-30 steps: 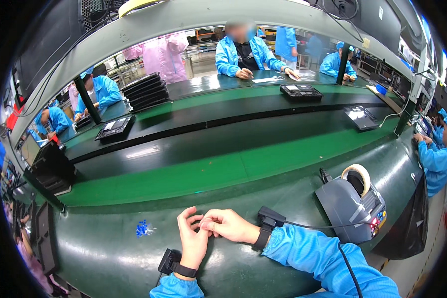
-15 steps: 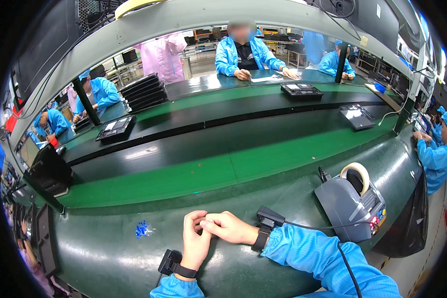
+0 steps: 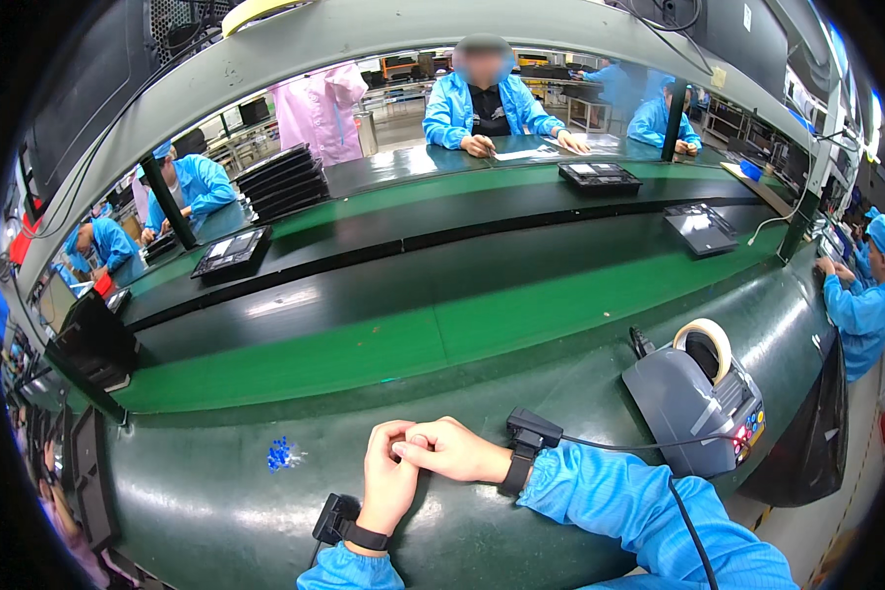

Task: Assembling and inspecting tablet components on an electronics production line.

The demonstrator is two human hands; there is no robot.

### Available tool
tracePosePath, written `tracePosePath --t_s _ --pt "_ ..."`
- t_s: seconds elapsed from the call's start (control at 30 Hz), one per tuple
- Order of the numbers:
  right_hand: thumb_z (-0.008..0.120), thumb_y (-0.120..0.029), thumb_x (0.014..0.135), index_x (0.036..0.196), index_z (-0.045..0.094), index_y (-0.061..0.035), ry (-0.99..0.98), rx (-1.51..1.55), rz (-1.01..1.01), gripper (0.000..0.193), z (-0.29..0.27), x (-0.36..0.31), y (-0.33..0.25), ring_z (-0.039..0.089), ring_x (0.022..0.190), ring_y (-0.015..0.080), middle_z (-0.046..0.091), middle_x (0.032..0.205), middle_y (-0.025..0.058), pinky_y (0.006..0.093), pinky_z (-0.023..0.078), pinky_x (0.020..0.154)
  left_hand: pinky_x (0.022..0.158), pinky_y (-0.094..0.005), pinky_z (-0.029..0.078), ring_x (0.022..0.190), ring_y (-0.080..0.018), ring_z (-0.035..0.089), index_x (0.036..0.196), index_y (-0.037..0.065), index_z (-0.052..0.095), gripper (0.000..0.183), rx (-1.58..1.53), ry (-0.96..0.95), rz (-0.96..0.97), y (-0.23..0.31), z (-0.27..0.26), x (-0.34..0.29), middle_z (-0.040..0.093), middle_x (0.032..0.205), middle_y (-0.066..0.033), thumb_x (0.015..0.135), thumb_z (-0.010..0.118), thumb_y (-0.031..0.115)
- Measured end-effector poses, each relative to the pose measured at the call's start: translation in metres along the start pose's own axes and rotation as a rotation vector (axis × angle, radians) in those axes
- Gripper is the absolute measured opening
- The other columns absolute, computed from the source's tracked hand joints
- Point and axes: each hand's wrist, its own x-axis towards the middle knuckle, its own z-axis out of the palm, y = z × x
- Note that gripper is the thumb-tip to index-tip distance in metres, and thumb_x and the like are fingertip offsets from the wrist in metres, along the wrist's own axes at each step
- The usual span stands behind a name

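Note:
My left hand (image 3: 387,479) and my right hand (image 3: 456,451) rest together on the dark green bench (image 3: 216,511) near its front edge. The fingers of the right hand lie over the left hand's fingertips. I cannot tell whether anything small is pinched between them. Both wrists wear black strap-on devices, and both sleeves are blue. A small blue speck cluster (image 3: 281,454) lies on the bench left of my hands. A grey tape dispenser (image 3: 693,398) with a pale tape roll stands to the right.
A green and black conveyor belt (image 3: 442,324) runs across behind the bench, carrying dark flat trays (image 3: 228,252). A stack of black trays (image 3: 283,182) sits at the back. Several people in blue coats work across the line and at both sides.
My hands stay clasped in the same spot; the fingers shift only slightly. The people across the line have moved a little.

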Motion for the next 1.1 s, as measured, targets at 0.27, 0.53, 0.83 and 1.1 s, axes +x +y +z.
tracePosePath --t_s 0.27,0.53,0.83,1.1 --pt "0.059 -0.028 0.091 0.066 0.048 -0.0024 -0.016 -0.032 0.040 0.038 -0.003 0.000 -0.003 0.035 0.056 0.0083 0.041 0.057 0.0014 0.0293 0.031 0.049 0.079 -0.0287 0.049 0.093 -0.0163 0.059 0.111 -0.001 0.049 0.028 -0.095 -0.002 -0.155 0.005 0.001 0.000 0.058 0.102 -0.0118 0.087 0.061 0.006" --pt "0.059 -0.030 0.091 0.062 0.046 -0.0044 -0.150 0.108 0.034 0.041 0.000 -0.002 0.004 0.038 0.060 0.0076 0.045 0.060 -0.0022 0.0283 0.033 0.054 0.079 -0.0262 0.048 0.088 -0.0127 0.055 0.121 0.004 0.041 0.035 -0.244 -0.026 -0.038 0.008 0.003 -0.003 0.055 0.107 -0.0110 0.089 0.057 0.004" --pt "0.059 -0.028 0.091 0.063 0.050 -0.0020 -0.120 0.153 0.056 0.039 0.002 -0.003 -0.008 0.042 0.064 0.0092 0.052 0.067 -0.0001 0.0296 0.038 0.057 0.081 -0.0271 0.048 0.092 -0.0139 0.056 0.117 0.002 0.045 0.035 -0.199 -0.038 -0.107 0.003 0.001 -0.002 0.056 0.108 -0.0111 0.085 0.059 0.001" --pt "0.057 -0.034 0.090 0.059 0.046 -0.0020 -0.050 -0.121 -0.007 0.046 0.000 -0.003 -0.006 0.040 0.049 0.0189 0.045 0.054 0.0096 0.0352 0.033 0.048 0.081 -0.0274 0.048 0.091 -0.0144 0.056 0.115 0.001 0.047 0.032 -0.150 -0.014 -0.118 0.005 0.002 -0.001 0.057 0.106 -0.0121 0.086 0.059 0.003"
